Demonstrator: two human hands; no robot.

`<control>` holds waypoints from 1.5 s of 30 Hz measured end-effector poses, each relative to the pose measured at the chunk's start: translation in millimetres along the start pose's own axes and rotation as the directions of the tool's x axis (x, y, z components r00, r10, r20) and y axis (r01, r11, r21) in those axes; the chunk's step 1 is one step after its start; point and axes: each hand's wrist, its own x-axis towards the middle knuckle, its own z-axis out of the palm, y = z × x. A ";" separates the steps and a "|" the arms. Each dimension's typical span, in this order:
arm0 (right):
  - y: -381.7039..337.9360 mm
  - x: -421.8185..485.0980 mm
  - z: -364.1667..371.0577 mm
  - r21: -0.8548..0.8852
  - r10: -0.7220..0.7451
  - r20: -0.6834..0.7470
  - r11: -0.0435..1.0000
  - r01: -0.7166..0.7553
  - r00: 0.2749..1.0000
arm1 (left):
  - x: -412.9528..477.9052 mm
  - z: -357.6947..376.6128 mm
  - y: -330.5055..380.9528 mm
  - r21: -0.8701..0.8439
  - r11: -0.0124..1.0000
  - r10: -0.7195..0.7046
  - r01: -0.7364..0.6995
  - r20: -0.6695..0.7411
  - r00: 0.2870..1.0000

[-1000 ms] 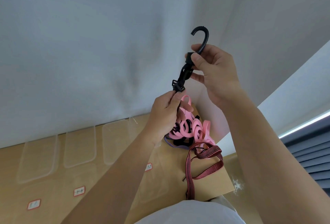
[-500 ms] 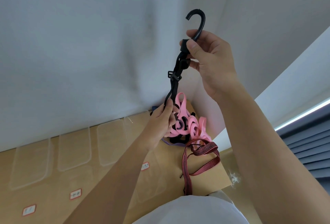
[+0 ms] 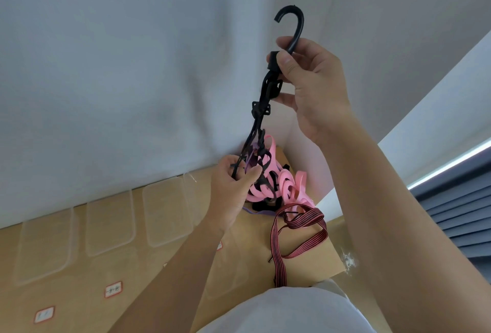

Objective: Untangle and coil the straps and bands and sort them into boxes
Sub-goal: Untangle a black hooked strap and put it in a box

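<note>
My right hand (image 3: 309, 85) holds a black bungee cord (image 3: 259, 120) up high by the base of its black hook (image 3: 293, 24). The cord runs down taut to my left hand (image 3: 233, 189), which pinches it just above a tangle. That tangle holds a pink band (image 3: 285, 186), black straps and a purple band (image 3: 261, 212), piled in the table's far right corner. A red-and-black striped strap (image 3: 297, 229) loops out of the pile toward me. Several clear boxes (image 3: 109, 222) stand in a row on the table by the wall.
The wooden table (image 3: 148, 290) carries small red-bordered labels (image 3: 113, 289) in front of the boxes. White walls meet in the corner behind the tangle. The table's right edge drops off beside a blue slatted surface (image 3: 462, 216). My white shirt (image 3: 287, 311) fills the bottom.
My right hand has lifted the hook higher, drawing more black cord out of the tangle. My left hand has slid down the cord toward the pile.
</note>
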 end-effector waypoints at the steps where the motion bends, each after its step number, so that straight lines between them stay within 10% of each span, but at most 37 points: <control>1: -1.5 -0.1 0.3 0.006 -0.003 -0.003 1.000 0.003 1.000 | -1.0 -1.0 0.6 -0.035 0.999 -0.004 0.004 0.010 1.000; 12: -4.7 -5.7 7.8 0.040 -0.004 -0.022 0.999 0.005 1.000 | 1.3 0.4 -12.7 0.355 0.934 -0.035 -0.031 0.178 0.983; 19: -19.5 -0.6 1.0 0.177 0.006 -0.171 0.984 0.024 0.985 | -16.9 1.6 -20.3 0.084 0.996 -0.054 0.038 0.193 0.980; 33: -34.4 0.2 4.7 0.147 -0.091 -0.224 0.981 0.126 0.970 | -35.0 -4.4 -79.9 0.428 0.870 -0.336 0.244 0.153 0.929; 45: -24.0 2.8 -10.6 0.141 -0.024 -0.261 0.988 0.063 0.965 | -61.2 -11.9 -72.8 0.334 0.856 -0.469 0.394 0.181 0.865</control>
